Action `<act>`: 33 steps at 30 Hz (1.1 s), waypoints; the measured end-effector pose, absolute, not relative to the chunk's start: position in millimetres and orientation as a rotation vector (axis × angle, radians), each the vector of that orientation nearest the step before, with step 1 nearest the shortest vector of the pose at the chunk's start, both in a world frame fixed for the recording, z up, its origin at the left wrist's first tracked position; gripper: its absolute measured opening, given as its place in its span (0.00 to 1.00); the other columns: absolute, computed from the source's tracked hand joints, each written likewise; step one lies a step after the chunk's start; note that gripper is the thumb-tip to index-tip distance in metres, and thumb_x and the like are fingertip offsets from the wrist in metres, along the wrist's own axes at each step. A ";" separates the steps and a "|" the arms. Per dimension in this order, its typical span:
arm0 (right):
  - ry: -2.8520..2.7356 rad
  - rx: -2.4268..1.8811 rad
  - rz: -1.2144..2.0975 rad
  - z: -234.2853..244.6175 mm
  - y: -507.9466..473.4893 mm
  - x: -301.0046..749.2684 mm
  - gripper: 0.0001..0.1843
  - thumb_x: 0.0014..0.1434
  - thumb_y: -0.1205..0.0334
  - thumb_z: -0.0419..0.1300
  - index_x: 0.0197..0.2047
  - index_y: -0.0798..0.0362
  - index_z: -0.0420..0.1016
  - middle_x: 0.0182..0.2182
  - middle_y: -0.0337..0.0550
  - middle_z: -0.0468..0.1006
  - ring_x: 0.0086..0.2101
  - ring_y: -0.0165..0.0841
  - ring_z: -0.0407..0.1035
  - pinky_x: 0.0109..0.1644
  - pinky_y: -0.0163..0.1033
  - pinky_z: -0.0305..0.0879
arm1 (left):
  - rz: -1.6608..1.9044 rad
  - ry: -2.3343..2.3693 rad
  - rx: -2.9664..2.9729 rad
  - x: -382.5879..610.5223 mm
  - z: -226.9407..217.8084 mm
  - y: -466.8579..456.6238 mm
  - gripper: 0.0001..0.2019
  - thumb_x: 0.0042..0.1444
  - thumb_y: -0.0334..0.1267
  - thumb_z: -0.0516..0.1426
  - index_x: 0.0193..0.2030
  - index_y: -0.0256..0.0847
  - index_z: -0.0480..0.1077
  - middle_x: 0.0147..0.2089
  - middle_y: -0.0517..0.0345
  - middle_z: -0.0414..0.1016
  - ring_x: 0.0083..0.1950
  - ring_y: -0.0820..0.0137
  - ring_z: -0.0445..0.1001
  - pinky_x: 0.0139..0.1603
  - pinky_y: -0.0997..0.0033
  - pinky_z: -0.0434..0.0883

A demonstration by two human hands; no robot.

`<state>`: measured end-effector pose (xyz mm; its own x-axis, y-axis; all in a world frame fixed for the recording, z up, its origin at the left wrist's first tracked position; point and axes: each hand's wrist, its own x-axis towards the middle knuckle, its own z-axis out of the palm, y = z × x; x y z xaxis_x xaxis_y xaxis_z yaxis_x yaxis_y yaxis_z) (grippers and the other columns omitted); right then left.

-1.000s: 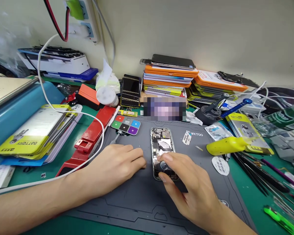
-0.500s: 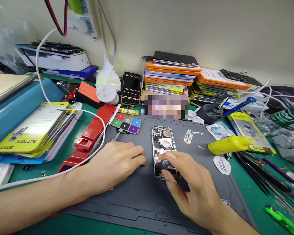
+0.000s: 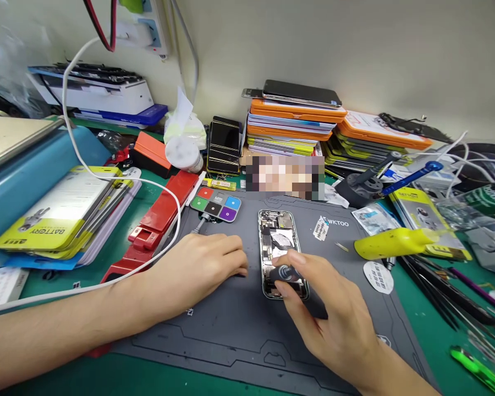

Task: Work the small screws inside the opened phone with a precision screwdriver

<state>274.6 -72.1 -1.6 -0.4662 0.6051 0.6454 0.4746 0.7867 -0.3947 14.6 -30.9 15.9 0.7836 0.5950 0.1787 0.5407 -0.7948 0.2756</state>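
On the green worktop (image 3: 433, 330), the grey mat (image 3: 231, 335) is carrying the opened phone (image 3: 277, 236), which is lying flat at its middle, exactly where it was a second ago. The left hand (image 3: 193, 269) is still resting palm down just beside the phone, fingers loosely bent and grasping nothing visible. The right hand (image 3: 334, 324) is still pinching the dark round part (image 3: 286, 273) between thumb and forefinger over the phone's lower end. Only the view is shifting, so the work appears to be holding at this pinch.
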 end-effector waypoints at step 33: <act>-1.911 -0.930 0.497 -14.2 -80.7 274.5 0.40 0.69 0.80 0.64 0.76 0.42 0.60 0.56 0.46 0.83 0.59 0.38 0.81 0.64 0.46 0.81 | 0.543 0.976 2.515 15.6 6.8 -30.9 0.11 0.80 0.32 0.50 0.51 0.40 0.74 0.46 0.57 0.81 0.43 0.65 0.81 0.44 0.67 0.72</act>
<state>274.5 -80.7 -14.2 -0.2884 0.7739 0.5638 0.4007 0.6323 -0.6630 15.6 -30.9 6.8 0.6827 0.6991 0.2123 0.5491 -0.6826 0.4822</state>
